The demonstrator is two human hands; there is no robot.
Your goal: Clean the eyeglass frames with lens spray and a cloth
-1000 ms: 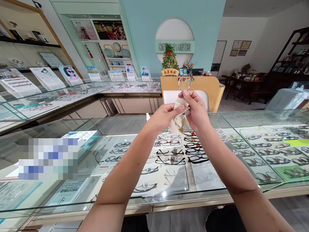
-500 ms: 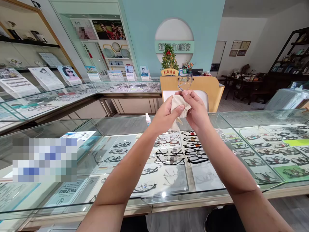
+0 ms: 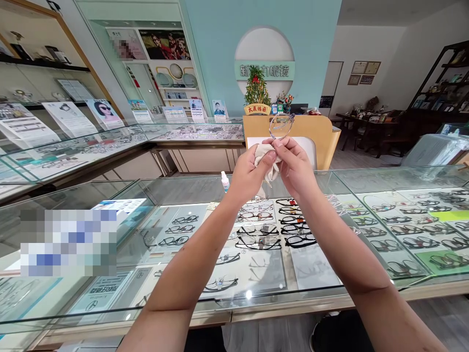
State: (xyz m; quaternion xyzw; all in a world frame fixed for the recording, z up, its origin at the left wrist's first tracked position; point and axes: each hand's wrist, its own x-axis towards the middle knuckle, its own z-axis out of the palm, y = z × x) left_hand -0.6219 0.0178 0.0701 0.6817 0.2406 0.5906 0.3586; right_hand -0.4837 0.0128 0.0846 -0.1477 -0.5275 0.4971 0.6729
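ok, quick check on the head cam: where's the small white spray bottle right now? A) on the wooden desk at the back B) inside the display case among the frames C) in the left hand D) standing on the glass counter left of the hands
D: the spray bottle stands upright on the glass counter, just left of the left hand, which grips a cloth and not the bottle.

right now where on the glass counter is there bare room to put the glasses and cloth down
The glass countertop is bare in front of both forearms, from its near edge back to the small spray bottle. A printed sign borders it on the left. Below the glass, the eyeglass frames lie crowded, out of reach.
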